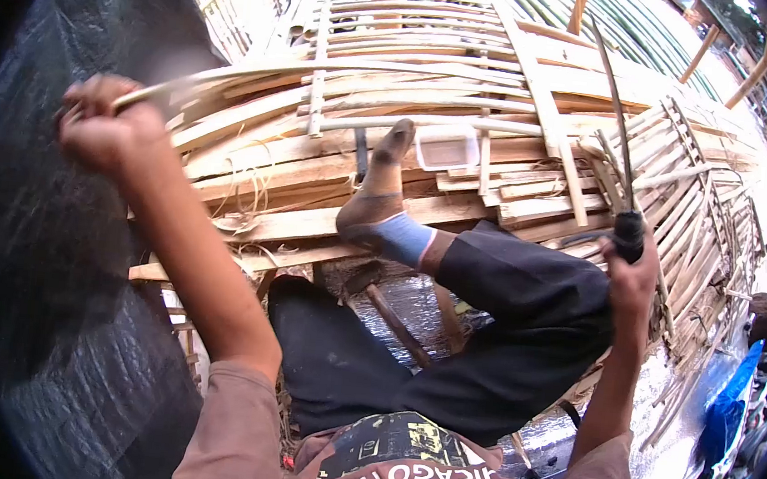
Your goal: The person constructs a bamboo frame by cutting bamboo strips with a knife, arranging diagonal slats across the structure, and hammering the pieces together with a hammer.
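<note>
My left hand (111,124) is raised at the far left, fingers wrapped round the end of a long pale bamboo strip (262,66). From there the strip runs right, over the stacked slats; where its far end lies is hard to make out. At the right, above my knee, my right hand (634,266) grips the black handle of a machete (623,133). Its long, narrow blade points up and away from me, apart from the strip. My socked foot (385,194) rests on the wooden planks (307,178) between the two hands.
Slatted bamboo frames (419,37) lie ahead, with more slats (678,211) at the right. A clear plastic container (446,146) sits by my toes. Between my legs is a wooden-handled hammer (397,323). Black plastic sheeting (75,322) hangs at the left.
</note>
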`<state>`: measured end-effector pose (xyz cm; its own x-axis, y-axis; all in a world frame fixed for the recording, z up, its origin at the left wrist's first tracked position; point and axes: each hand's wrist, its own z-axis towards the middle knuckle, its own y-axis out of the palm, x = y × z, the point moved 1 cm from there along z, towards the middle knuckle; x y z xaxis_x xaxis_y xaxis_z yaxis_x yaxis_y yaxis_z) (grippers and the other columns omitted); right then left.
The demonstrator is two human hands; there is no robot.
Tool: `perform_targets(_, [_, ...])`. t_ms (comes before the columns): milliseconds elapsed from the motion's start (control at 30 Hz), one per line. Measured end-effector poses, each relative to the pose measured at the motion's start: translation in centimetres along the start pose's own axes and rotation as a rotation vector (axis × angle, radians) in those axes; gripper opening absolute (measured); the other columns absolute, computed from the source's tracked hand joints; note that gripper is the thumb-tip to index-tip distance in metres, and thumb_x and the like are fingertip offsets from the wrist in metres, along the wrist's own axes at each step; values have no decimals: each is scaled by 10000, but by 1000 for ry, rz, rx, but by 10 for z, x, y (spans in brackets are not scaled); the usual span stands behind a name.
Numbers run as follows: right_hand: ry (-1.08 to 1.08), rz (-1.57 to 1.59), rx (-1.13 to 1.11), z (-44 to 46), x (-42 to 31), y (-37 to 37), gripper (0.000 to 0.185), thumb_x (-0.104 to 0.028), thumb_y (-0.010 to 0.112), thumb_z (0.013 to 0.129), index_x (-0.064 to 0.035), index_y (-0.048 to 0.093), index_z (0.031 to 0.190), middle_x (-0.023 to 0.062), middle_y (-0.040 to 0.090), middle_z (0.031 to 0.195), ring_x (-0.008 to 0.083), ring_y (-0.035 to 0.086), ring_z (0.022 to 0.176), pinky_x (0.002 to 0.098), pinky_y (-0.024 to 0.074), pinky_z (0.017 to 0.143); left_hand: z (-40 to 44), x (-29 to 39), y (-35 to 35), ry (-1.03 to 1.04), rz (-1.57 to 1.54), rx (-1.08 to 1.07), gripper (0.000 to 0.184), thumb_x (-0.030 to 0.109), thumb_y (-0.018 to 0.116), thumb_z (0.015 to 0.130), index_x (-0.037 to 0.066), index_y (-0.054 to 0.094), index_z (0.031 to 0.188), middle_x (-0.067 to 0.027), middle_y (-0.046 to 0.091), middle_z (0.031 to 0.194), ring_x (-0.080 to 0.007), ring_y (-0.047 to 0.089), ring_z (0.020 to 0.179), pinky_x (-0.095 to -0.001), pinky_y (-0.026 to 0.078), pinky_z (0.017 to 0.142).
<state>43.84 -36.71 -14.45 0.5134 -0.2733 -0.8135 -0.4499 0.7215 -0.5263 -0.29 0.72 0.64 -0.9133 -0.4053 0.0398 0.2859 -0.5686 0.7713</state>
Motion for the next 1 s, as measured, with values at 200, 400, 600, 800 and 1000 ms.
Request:
perform_targets(200, [152, -567, 264, 72, 74, -50, 495, -273, 719, 789, -109, 519, 1211, 173, 686, 897, 350, 681, 827, 441, 506, 710, -56, -134, 40, -53, 187, 390, 98, 52, 344, 801, 58, 394, 716, 25, 322, 556, -69, 260, 368, -192, 226, 339])
perform_targets(400, [337, -757, 180, 88, 95, -46, 563, -355, 744, 783, -117, 512, 1238, 194, 676, 999, 387, 651, 946, 476, 494, 819, -86, -176, 71, -179, 155, 472, 118, 160, 412, 755, 92, 350, 681, 12, 356, 571, -89, 238, 378, -205, 196, 368])
perform_targets(600, [-187, -518, 164, 88, 58, 10, 426, -273, 713, 836, 25, 607, 1121, 212, 642, 1061, 320, 635, 945, 395, 497, 836, -64, -155, 42, -124, 175, 359, 159, 198, 437, 740, 66, 393, 663, 28, 308, 515, -75, 235, 349, -212, 199, 360])
perform_targets(800, [-330, -558, -509, 87, 6, 115, 358, -403, 670, 838, -72, 666, 975, 123, 711, 853, 313, 673, 760, 425, 517, 685, -37, -55, -16, -156, -30, 150, 127, 109, 426, 727, 98, 344, 632, 45, 260, 495, -35, 223, 336, -169, 217, 325])
perform_targets(1000, [-300, -721, -528, 94, 14, 188, 482, -483, 685, 785, -11, 668, 880, 197, 684, 825, 359, 673, 815, 457, 529, 735, -96, 70, -53, -162, -125, 114, 100, 53, 448, 770, 72, 360, 728, 33, 275, 556, -28, 241, 363, -172, 220, 321])
